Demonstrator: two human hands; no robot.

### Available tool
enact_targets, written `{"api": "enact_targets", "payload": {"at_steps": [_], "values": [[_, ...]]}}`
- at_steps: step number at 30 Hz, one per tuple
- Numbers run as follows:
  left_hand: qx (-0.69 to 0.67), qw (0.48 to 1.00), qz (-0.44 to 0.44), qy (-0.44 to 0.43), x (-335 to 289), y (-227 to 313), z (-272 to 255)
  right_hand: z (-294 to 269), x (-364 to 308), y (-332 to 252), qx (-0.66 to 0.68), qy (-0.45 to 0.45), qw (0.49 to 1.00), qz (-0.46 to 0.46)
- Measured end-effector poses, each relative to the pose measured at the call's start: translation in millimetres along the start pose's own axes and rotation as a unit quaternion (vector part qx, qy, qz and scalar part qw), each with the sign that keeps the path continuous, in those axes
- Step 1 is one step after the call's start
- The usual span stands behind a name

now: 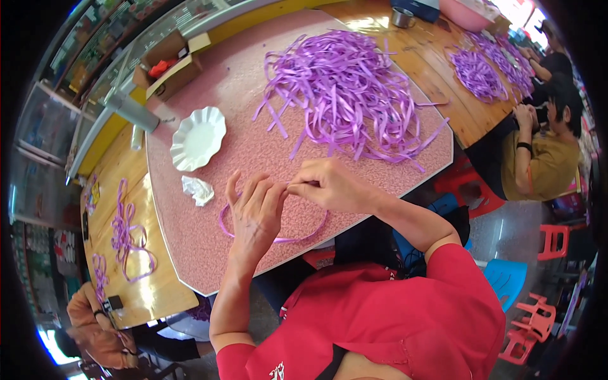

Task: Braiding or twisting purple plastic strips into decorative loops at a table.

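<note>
Tissue (198, 190) and white dish (198, 139) near left hand (256, 209).

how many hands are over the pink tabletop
2: the left hand, to the right of the crumpled white tissue, and the right hand, nearer the person than the big purple ribbon heap. None seems hidden.

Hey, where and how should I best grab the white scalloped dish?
Probably pinch the dish's wavy rim from the right: its scalloped edge offers a hold, your left hand is nearer that side, and the grey cylinder lies close on the left.
</note>
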State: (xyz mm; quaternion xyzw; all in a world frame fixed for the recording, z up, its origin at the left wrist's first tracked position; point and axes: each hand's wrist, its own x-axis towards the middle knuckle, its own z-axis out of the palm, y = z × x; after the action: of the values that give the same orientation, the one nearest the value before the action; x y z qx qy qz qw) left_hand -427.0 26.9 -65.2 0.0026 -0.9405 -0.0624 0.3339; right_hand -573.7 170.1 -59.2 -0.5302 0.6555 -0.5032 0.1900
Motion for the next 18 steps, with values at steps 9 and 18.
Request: {"api": "enact_targets", "payload": {"at_steps": [9, 18], "values": [[-0.354, 0.913, -0.164, -0.121, -19.7, -10.7, -3.1, -4.2, -3.2, -0.7, 0.023, -0.040, 0.998, -0.035], [-0.451, 0.851, -0.259, -0.073, -17.2, 1.8, 4.4, -1.7, 1.0, -1.5, 0.035, -0.002, 0.999, -0.020]]}}
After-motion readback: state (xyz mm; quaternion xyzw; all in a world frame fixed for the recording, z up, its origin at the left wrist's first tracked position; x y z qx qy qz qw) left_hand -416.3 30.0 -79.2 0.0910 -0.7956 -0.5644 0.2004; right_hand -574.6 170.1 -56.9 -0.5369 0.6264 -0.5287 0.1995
